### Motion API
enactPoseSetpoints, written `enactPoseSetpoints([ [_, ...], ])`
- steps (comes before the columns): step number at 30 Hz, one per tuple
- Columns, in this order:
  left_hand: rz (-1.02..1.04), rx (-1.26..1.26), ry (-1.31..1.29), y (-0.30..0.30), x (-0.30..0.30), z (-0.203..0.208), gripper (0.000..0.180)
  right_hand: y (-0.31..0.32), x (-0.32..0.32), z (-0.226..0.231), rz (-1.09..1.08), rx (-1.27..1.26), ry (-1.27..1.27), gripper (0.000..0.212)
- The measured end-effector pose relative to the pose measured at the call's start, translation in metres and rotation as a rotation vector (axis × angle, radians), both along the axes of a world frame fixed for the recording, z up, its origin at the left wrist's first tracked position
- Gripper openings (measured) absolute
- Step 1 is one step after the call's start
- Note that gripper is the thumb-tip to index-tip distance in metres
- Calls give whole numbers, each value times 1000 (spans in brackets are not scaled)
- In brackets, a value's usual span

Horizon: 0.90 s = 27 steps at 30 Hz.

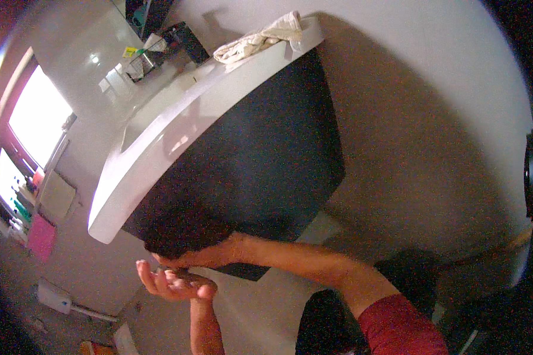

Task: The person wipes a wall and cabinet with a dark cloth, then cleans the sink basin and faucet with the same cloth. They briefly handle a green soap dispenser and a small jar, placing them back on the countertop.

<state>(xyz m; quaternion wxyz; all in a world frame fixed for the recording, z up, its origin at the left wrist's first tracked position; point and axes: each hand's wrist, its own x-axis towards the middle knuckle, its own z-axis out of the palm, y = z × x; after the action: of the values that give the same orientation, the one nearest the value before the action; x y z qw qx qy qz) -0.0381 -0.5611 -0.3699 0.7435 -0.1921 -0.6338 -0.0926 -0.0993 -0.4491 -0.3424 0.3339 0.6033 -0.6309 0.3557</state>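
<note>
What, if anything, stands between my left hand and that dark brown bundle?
In this view, your right hand is in the way: your left hand is just below it, the dark brown bundle just above. Whether the two hands touch isn't clear.

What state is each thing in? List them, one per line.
Left hand: open, fingers loosely curled.
Right hand: partly hidden; grip unclear.
Dark mass: against the right hand; identity unclear.
Cream cloth: crumpled, lying on the white rim.
Window: bright; open or shut unclear.
Pink item: hanging; material unclear.
</note>
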Motion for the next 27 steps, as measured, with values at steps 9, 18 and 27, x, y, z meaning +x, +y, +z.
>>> enactPoseSetpoints([
  [9,129,2,-393,6,-1,17,76,31,-34,-17,26,129,55,52],
  [18,312,-107,-308,18,3,11,82,151,-87,-22,-695,-640,-299,61],
  [27,233,-48,-256,28,-3,8,88,107,-66,32,-1044,-963,-507,58],
])
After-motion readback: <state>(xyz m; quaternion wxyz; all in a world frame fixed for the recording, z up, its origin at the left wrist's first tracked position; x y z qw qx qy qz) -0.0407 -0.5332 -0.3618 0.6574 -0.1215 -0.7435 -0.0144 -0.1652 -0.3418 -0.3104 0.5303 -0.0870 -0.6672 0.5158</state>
